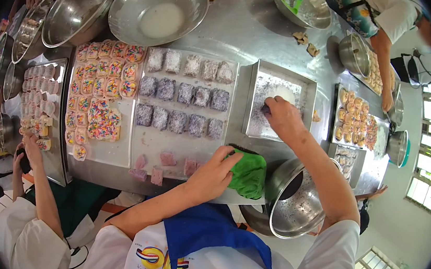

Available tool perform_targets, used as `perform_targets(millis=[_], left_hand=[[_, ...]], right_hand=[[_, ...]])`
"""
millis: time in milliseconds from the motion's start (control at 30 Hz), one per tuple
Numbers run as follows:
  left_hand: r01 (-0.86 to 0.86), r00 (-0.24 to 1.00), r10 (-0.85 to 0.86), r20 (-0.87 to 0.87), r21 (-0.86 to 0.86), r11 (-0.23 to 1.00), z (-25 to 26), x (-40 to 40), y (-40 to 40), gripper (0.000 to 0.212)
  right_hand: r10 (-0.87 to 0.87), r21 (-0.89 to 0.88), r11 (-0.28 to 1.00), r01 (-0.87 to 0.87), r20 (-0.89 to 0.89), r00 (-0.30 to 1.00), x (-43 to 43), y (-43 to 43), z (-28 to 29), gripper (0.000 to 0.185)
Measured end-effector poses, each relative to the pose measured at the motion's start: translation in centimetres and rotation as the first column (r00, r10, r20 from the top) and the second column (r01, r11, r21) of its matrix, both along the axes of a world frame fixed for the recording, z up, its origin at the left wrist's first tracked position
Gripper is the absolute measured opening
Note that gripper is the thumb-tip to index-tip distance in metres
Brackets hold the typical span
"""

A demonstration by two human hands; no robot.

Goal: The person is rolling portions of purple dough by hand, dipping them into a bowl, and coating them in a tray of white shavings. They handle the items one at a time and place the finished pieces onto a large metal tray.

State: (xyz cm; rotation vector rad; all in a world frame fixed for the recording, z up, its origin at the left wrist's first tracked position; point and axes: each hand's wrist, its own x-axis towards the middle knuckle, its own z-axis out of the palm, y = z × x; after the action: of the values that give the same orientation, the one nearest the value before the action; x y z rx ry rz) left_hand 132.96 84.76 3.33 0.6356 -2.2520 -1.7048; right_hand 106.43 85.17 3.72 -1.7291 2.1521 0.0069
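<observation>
My right hand [285, 116] reaches into a square metal pan [251, 99] strewn with white flakes, its fingertips around a dark purple cake piece [266, 110]. My left hand [213, 171] is beside a bunched green cloth [248, 175], thumb and fingers curled at its edge; a small dark spot shows at the fingertips, but whether they grip anything is unclear. Left of the pan, a tray [182, 150] holds rows of flake-coated purple cake blocks [180, 91]. Several bare pink-purple cake pieces [167, 159] lie near that tray's front edge.
A steel bowl [302, 210] sits tilted at the table edge below my right forearm. Sprinkle-topped cakes [106, 83] fill a tray at left. Large steel bowls [159, 10] stand behind. A co-worker's hands [30, 150] work at left; another person's arm [384, 69] reaches in at right.
</observation>
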Motion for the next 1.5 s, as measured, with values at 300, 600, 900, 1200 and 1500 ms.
perform_targets(millis=[300, 600, 900, 1200, 1500], left_hand=[[-0.133, 0.99, 0.128, -0.066, -0.08, 0.988, -2.1, -5.2, -0.7, 0.055], [-0.211, 0.977, 0.206, -0.05, -0.108, 0.972, -2.8, -6.5, -1.8, 0.056], [-0.218, 0.976, 0.21, -0.062, -0.203, 0.955, 0.0, -9.3, -5.5, 0.057], [-0.048, 0.996, 0.067, 0.056, -0.282, 0.958, -0.7, -10.5, -6.5, 0.062], [-0.176, 0.984, 0.176, -0.03, -0.33, 0.927, -0.6, -7.0, -5.7, 0.059]], right_hand=[[0.025, -0.147, 0.989, -0.019, 0.036, 0.999, -0.3, -1.0, 0.9, 0.014], [0.044, 0.015, 0.999, -0.047, 0.153, 0.987, -0.8, -0.1, 0.4, 0.021], [-0.492, 0.416, 0.87, 0.265, 0.771, 0.404, -4.4, 1.5, 2.2, 0.031], [-0.488, 0.371, 0.873, 0.318, 0.621, 0.614, -2.5, 0.6, 2.3, 0.033], [0.118, -0.202, 0.978, -0.054, 0.319, 0.941, -1.5, 2.0, -1.8, 0.032]])
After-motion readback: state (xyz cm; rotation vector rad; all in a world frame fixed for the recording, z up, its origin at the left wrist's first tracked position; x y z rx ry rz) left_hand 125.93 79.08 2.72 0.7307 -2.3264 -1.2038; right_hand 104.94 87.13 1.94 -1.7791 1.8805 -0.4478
